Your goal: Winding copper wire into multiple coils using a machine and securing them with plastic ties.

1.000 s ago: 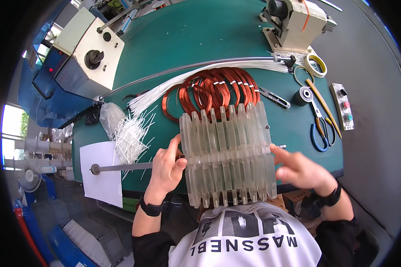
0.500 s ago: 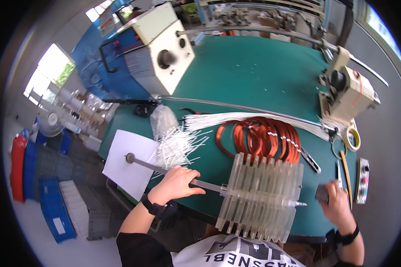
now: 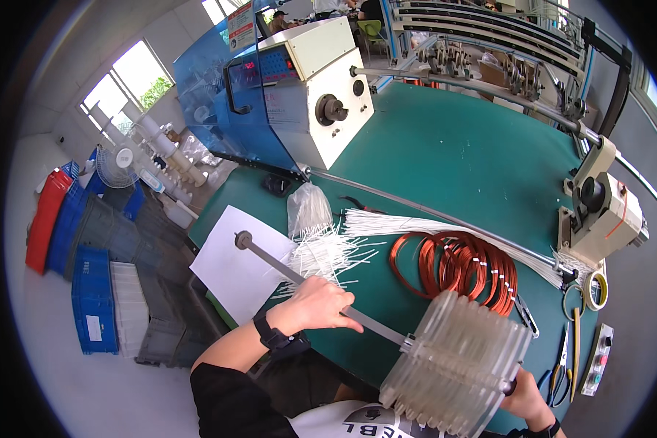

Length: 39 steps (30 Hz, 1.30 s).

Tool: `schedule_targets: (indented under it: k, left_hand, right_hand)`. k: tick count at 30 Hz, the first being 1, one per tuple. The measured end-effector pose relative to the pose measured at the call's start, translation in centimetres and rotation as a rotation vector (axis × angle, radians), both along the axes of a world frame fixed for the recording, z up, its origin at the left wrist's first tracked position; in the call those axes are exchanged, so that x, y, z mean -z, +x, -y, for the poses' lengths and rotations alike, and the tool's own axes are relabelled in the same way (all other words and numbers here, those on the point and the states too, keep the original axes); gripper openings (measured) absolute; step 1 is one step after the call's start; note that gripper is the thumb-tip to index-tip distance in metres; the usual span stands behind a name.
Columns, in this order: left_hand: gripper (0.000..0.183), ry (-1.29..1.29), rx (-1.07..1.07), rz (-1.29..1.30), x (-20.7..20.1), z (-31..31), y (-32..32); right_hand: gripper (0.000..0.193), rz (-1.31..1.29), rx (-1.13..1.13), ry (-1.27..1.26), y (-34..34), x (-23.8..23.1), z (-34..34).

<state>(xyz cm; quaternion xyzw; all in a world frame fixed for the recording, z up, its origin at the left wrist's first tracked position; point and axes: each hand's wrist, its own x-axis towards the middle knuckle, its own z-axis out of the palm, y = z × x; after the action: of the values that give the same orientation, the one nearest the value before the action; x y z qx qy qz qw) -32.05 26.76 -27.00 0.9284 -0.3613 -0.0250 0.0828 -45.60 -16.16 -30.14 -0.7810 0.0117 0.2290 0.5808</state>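
My left hand [image 3: 315, 305] is closed round a flat metal shaft [image 3: 376, 330] with a round disc [image 3: 242, 239] on its far left end. On the shaft's other end sits a stack of translucent plastic coil formers [image 3: 456, 358], tilted over the table's near edge in front of my chest. At the stack's right end is my right hand [image 3: 527, 403], its fingers curled round a small dark grey block [image 3: 511, 387]. Most of that block is hidden by the stack and the fingers. Just beyond the formers lies a bunch of copper wire coils [image 3: 452, 266] with white ties.
A blue and white winding machine [image 3: 336, 87] stands at the back left, a tailstock [image 3: 602, 212] at the right. White sleeving pieces [image 3: 321, 252], white paper [image 3: 233, 281], scissors [image 3: 561, 369], tape [image 3: 596, 290] and a button box [image 3: 598, 358] lie on the green table [image 3: 445, 146].
My right hand has moved left with the dark block, from beside the stack to its right end. The stack has tilted, and the shaft's bare threaded tip is now hidden. The head view has shifted.
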Motion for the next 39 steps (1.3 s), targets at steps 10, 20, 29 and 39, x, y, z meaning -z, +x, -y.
schedule_targets:
  k: [10, 20, 29, 39]
  left_hand:
    - [0.043, -0.086, 0.197, 0.398, -5.8, 11.8, 18.6]
    - [0.016, -0.116, 0.004, 0.563, -2.8, 13.7, 29.4]
    - [0.018, -0.136, -0.087, 0.493, -2.9, 15.0, 31.2]
    - [0.022, -0.467, 0.120, 0.164, -1.9, 16.1, 7.9]
  right_hand:
    - [0.031, 0.788, 0.226, -0.716, 9.5, -6.4, 4.8]
    - [0.046, 1.385, 0.201, -1.352, 24.0, -7.9, 8.9]
    - [0.031, 0.709, 0.269, -1.531, 28.3, -11.0, 7.9]
    - [0.048, 0.750, 0.148, -0.876, 12.6, 0.6, 1.2]
